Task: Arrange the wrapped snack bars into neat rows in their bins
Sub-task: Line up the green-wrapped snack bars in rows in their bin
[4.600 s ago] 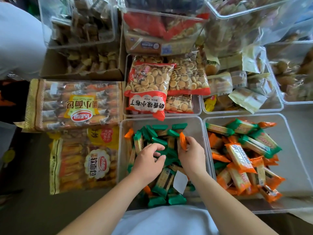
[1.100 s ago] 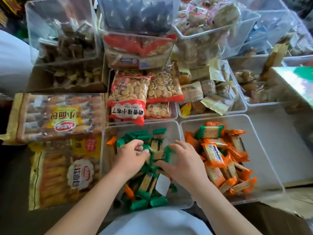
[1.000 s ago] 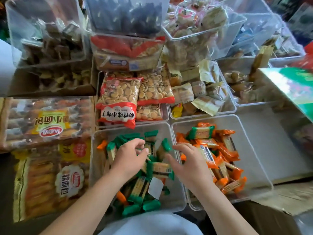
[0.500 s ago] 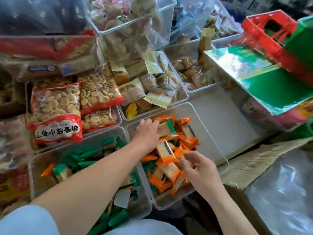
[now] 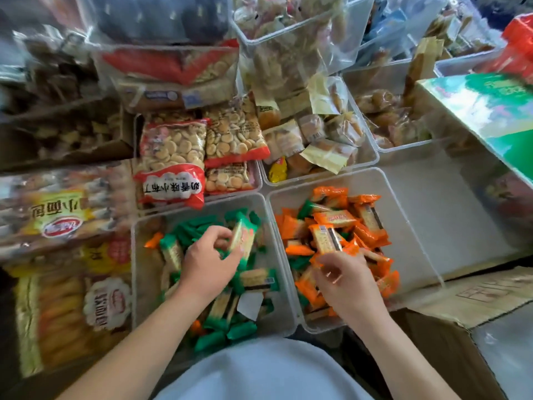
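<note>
Nearest, bottom centre: pale shirt (image 5: 259, 370), two bare forearms reaching out past it. Near right: opened cardboard box (image 5: 461, 307), its flap against the near wall of the right bin.

Left bin (image 5: 141, 290), clear plastic, just beyond the shirt. Contents: green-wrapped bars (image 5: 210, 342) in a loose heap, lying at all angles, no rows formed; a few orange strays (image 5: 153, 239) mixed in; one white paper slip (image 5: 249, 304) on top, near the right wall. Left grip (image 5: 207, 264) over the middle of this bin, thumb and fingers clamped on a single green-ended bar (image 5: 243, 238), held tilted above the heap toward the far right corner.

Right bin (image 5: 412, 249), clear plastic, side by side with the left one, walls touching. Contents: orange-wrapped bars (image 5: 331, 219) piled criss-cross in the left half, no rows; several green strays (image 5: 308, 206) among them. Right grip (image 5: 346, 281) low over the near left of the pile, fingers curled down among the wrappers and blurred; clamped on a bar or not, cannot tell.

Left of the left bin: two large bread bags, near (image 5: 72, 301) and far (image 5: 57, 215).

Beyond the left bin: shallow tray (image 5: 255, 188) holding biscuit bags (image 5: 173, 157), red and clear, round biscuits inside. Beyond the right bin: clear tub (image 5: 372, 157) with pale wrapped cakes (image 5: 326, 154) and one yellow packet (image 5: 278, 170). Far right: glossy green box (image 5: 490, 111). Farthest: stacked clear tubs (image 5: 288, 39), contents blurred.
</note>
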A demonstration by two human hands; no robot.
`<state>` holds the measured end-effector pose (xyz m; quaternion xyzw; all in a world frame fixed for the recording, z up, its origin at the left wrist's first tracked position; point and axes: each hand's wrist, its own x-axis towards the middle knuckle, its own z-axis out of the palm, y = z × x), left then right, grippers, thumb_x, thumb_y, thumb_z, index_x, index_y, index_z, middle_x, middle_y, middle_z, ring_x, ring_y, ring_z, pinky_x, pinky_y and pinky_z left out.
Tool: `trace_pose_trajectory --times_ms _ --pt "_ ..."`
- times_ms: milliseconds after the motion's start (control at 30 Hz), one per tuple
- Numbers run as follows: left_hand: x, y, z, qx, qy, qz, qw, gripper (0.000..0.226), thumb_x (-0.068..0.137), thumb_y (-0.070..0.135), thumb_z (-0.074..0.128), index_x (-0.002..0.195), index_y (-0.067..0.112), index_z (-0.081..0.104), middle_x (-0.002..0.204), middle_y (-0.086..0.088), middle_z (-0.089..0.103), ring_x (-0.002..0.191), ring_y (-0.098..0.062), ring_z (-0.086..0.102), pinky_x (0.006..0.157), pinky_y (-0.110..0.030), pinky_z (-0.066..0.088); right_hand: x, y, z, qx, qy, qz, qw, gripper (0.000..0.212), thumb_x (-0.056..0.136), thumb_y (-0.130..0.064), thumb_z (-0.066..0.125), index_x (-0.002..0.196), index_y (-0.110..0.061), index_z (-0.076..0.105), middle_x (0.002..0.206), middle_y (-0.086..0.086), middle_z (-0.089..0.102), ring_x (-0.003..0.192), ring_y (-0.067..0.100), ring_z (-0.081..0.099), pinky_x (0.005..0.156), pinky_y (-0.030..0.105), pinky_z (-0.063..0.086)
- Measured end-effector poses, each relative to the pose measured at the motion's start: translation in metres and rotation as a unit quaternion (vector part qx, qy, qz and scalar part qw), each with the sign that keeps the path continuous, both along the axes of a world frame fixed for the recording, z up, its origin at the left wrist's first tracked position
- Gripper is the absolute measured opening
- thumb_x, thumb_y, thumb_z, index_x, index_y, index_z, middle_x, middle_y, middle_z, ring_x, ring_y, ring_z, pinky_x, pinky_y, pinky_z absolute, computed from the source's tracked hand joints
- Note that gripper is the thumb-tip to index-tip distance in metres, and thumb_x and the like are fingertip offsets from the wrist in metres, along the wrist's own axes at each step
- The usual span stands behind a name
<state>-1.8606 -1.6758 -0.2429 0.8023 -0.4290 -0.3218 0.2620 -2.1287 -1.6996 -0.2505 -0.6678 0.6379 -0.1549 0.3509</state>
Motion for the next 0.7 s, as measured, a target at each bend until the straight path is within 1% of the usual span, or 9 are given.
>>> trace_pose_trajectory --times_ms 67,100,200,267,333,433,533,600,700 --pt "0.015 0.021 -0.017 0.012 0.011 0.037 0.999 0.027 0.091 0.032 0.078 0.114 0.032 0.064 0.105 0.013 0.067 0.086 0.001 0.059 0.068 -0.022 0.047 0.013 0.001 -0.007 0.036 -0.016 0.03 0.999 0.022 0.089 -0.018 0.077 0.11 -0.024 0.076 0.097 -0.013 0.071 0.091 0.006 0.066 0.079 0.0 0.042" --pt "0.02 0.028 -0.024 0.019 0.021 0.045 0.999 0.034 0.091 0.033 0.078 0.121 0.03 0.063 0.112 0.01 0.067 0.09 0.001 0.06 0.075 -0.026 0.052 0.019 0.001 -0.01 0.05 -0.018 0.053 0.997 0.023 0.089 -0.019 0.077 0.112 -0.024 0.076 0.099 -0.013 0.071 0.093 0.007 0.067 0.08 0.004 0.046" --pt "0.029 0.049 -0.033 0.034 0.027 0.044 0.998 0.053 0.091 0.031 0.078 0.139 0.025 0.058 0.132 0.008 0.056 0.106 -0.01 0.064 0.094 -0.037 0.056 0.03 -0.004 -0.023 0.0 0.049 0.14 0.989 0.022 0.091 -0.028 0.076 0.113 -0.026 0.076 0.108 -0.012 0.072 0.1 0.013 0.067 0.088 0.033 0.058" --pt "0.03 0.062 -0.034 0.02 -0.016 0.016 1.0 0.047 0.093 0.029 0.075 0.137 0.025 0.059 0.131 0.012 0.052 0.113 -0.012 0.059 0.098 -0.033 0.049 0.029 -0.012 -0.029 -0.036 0.104 0.174 0.979 0.023 0.094 -0.036 0.071 0.113 -0.023 0.077 0.112 -0.009 0.071 0.105 0.017 0.064 0.09 0.036 0.057" --pt "0.026 0.071 -0.035 0.016 -0.028 -0.02 0.999 0.042 0.095 0.029 0.072 0.135 0.028 0.06 0.128 0.017 0.053 0.11 -0.006 0.059 0.094 -0.031 0.049 0.022 -0.028 -0.032 -0.03 0.143 0.198 0.969 0.026 0.098 -0.036 0.064 0.117 -0.023 0.076 0.117 -0.008 0.072 0.114 0.02 0.06 0.096 0.036 0.053" --pt "0.013 0.075 -0.031 0.037 0.031 -0.059 0.997 0.042 0.096 0.029 0.069 0.136 0.034 0.057 0.128 0.021 0.053 0.103 0.003 0.06 0.082 -0.022 0.048 0.01 -0.053 -0.031 0.014 0.192 0.255 0.948 0.032 0.1 -0.03 0.059 0.13 -0.027 0.07 0.129 -0.007 0.069 0.124 0.021 0.054 0.105 0.035 0.049" --pt "-0.002 0.073 -0.027 0.041 0.041 -0.095 0.994 0.043 0.097 0.028 0.068 0.138 0.035 0.056 0.13 0.021 0.052 0.102 0.003 0.061 0.085 -0.025 0.051 0.016 -0.063 -0.03 0.058 0.264 0.308 0.912 0.041 0.101 -0.044 0.055 0.141 -0.035 0.061 0.13 -0.008 0.06 0.125 0.023 0.046 0.107 0.037 0.045" --pt "-0.009 0.072 -0.023 0.043 0.048 -0.102 0.993 0.042 0.097 0.029 0.067 0.137 0.037 0.056 0.127 0.024 0.051 0.102 0.004 0.06 0.081 -0.02 0.05 0.023 -0.062 -0.03 0.067 0.314 0.327 0.889 0.044 0.101 -0.052 0.05 0.142 -0.039 0.059 0.127 -0.004 0.054 0.124 0.026 0.044 0.107 0.039 0.043" --pt "-0.015 0.073 -0.023 0.042 0.046 -0.105 0.993 0.041 0.098 0.03 0.066 0.136 0.038 0.056 0.123 0.025 0.051 0.102 0.005 0.06 0.075 -0.009 0.041 0.025 -0.06 -0.026 0.093 0.322 0.316 0.888 0.042 0.1 -0.056 0.048 0.14 -0.045 0.056 0.127 -0.004 0.046 0.128 0.028 0.039 0.108 0.043 0.037"
